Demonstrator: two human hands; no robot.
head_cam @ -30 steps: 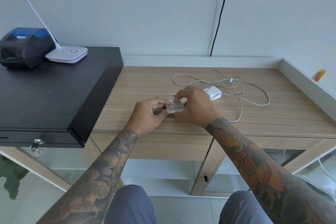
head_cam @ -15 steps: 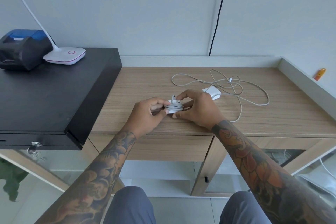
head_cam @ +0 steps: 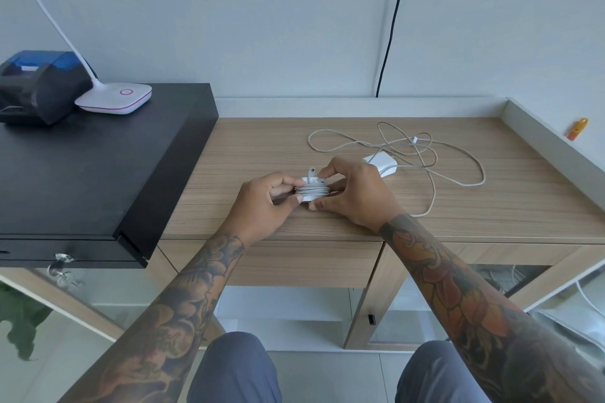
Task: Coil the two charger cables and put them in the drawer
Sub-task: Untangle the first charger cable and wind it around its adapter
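A white charger with its grey cable wound tightly around it sits between both hands, just above the wooden desk. My left hand pinches its left side and my right hand grips its right side, index finger on top near the cable end. A second white charger lies behind my right hand with its loose cable sprawled in loops over the desk. The desk drawer below the front edge is closed.
A black cash drawer box fills the left, with a receipt printer and a white lamp base on top. A black cord hangs down the wall. An orange object rests on the right ledge.
My right hand has opened from covering the bundle to holding its side, so the wound charger now shows between the hands. The loose cable has not moved.
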